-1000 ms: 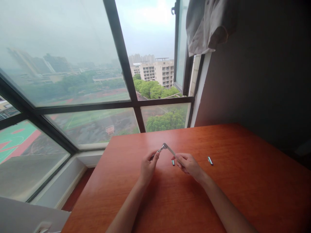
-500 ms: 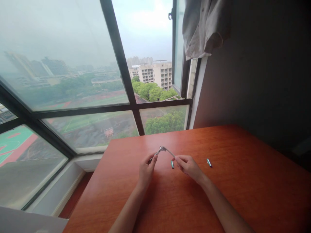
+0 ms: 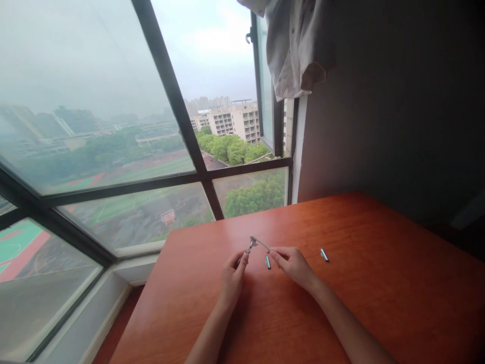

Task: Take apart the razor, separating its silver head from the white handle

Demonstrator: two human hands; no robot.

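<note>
My left hand (image 3: 232,277) is closed around the dark handle of a razor (image 3: 250,245), whose silvery head points up and away from me. My right hand (image 3: 291,264) pinches a slim, pale stick (image 3: 261,243). The far tip of the stick lies at the razor's head; whether it is a small brush is too small to tell. Between the hands, nearer the right fingers, a small green and black razor cartridge (image 3: 268,262) lies on the tabletop. A second razor cartridge (image 3: 324,255) rests farther right, apart from both hands.
The reddish-brown wooden table (image 3: 182,293) stands against large dark-framed windows (image 3: 166,183). One window pane stands ajar at the back, with a grey shirt (image 3: 293,55) hanging beside it. A dark wall (image 3: 364,136) closes off the right side.
The camera view has shifted slightly. The stick's tip has moved across the razor's head, toward its upper left side. Both hands keep their grips, and the cartridges lie where they were.
</note>
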